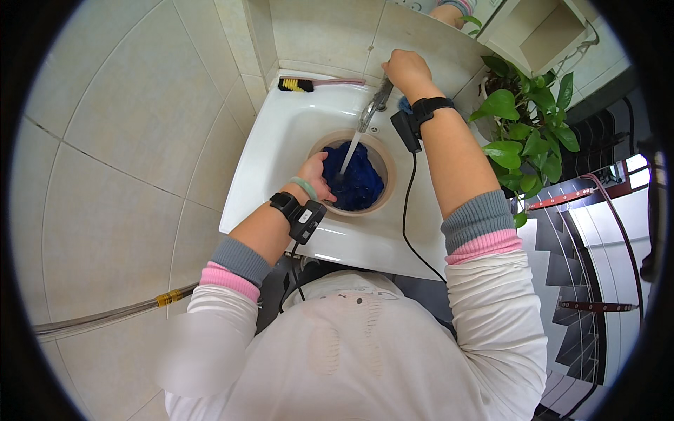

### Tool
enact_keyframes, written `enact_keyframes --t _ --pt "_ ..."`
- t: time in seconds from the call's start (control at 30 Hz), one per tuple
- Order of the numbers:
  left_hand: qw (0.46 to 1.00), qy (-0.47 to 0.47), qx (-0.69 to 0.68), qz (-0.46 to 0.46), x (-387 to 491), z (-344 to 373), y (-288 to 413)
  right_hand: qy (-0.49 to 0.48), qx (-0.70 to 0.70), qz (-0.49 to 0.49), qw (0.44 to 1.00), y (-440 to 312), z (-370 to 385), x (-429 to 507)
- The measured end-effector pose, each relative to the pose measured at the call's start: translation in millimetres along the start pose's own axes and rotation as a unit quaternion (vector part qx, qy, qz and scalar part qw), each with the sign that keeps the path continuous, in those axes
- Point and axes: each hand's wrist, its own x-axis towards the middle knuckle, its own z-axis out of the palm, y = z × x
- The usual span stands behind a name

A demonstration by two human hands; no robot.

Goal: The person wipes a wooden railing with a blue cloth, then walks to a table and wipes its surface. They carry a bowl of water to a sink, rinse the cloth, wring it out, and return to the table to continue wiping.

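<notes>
A beige plastic basin (390, 176) stands in the white ceramic sink (268, 152). In it a dark blue cloth (363, 179) lies bunched up, and a stream of water (352, 150) pours onto it. My left hand (317, 178) reaches over the basin's left rim with its fingers spread, at the edge of the cloth. Up at the back of the sink, my right hand (408, 72) is closed on the top of the metal faucet (376, 102). The faucet's handle is mostly hidden by that hand.
A scrub brush (297, 84) with black and yellow bristles lies on the sink's back ledge. Something blue and fuzzy (404, 104) sits partly behind my right wrist. A leafy potted plant (526, 126) hangs at the right. Cables (404, 210) trail from both wrist devices; a tiled wall (116, 184) borders the left.
</notes>
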Motion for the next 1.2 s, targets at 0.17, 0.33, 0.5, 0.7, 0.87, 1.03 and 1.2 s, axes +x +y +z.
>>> enact_keyframes --t 0.17,0.33,0.5,0.7,0.87,1.03,1.2 --pt "0.999 -0.038 0.008 0.005 -2.8 -1.5 -0.9 -0.004 -0.002 -0.002 1.0 -0.2 -3.6 -1.9" --pt "1.0 -0.023 0.011 0.009 -2.9 -1.3 -1.1 -0.004 -0.016 0.012 1.0 -3.1 -8.9 -6.7" --pt "1.0 -0.02 0.0 -0.001 -2.7 -0.1 -0.3 -0.023 0.008 0.08 0.996 -4.7 -11.2 -2.6" --pt "0.999 -0.011 0.018 0.047 -2.3 -6.6 -1.8 0.029 0.217 0.113 0.969 12.0 24.3 -15.2" --pt "0.996 0.023 0.045 0.076 2.5 -10.5 6.1 -0.217 0.746 0.379 0.502 41.5 69.4 -111.3" --pt "0.998 -0.052 -0.004 0.042 11.0 -0.8 0.4 -0.233 0.545 0.204 0.779 13.8 162.8 -190.4" --pt "0.999 0.007 0.04 -0.019 27.6 3.5 4.0 -0.261 0.198 0.019 0.945 -15.4 225.8 -189.3"
